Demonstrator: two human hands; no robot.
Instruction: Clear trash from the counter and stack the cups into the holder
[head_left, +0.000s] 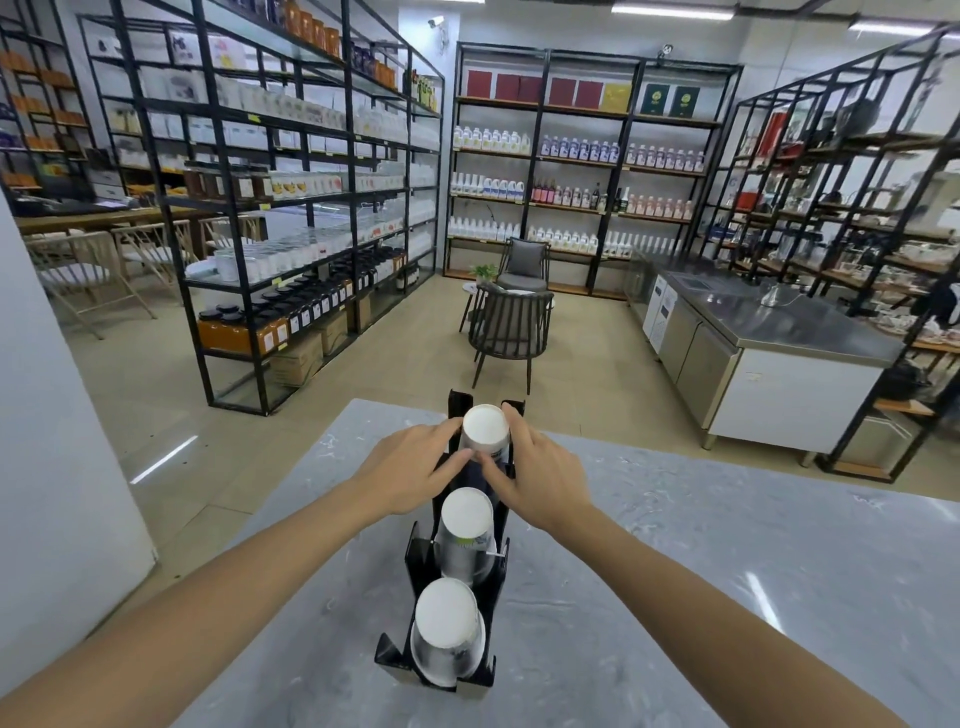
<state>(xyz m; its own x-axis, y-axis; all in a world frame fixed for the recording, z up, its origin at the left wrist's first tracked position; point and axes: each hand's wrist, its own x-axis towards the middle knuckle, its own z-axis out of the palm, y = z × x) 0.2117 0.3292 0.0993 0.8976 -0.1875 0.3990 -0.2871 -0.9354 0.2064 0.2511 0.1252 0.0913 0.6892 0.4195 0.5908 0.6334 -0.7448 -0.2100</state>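
**A:** Cups and their holder: where are they, working from the biggest thing down?

**B:** The biggest thing is the pale grey marbled counter (675, 571), which fills the lower half of the view. Behind it is a shop room with black metal shelving full of bottles and jars, two dark chairs and a steel worktop off to the right.

**A:** And on the counter?

**B:** A black cup holder (423, 561) runs away from the viewer down the middle of the counter. It has three bays in a row. Each bay has white cups standing upside down, bases up: the near stack (447, 631), the middle stack (465, 530) and the far stack (485, 428).

**A:** What are the hands doing?

**B:** Both reach to the far stack. The left hand (410, 467) presses its fingertips against the stack's left side. The right hand (540, 478) curls round the right side, thumb at the front. Together they clasp that far stack between them, neither hand fully closed into a fist.

**A:** How much of the job is left?

**B:** I see no trash and no loose cups on the visible counter, so clearing looks finished. All three bays are filled. My judgement is that only seating or straightening this last stack remains, though the counter's nearest edges are out of view.
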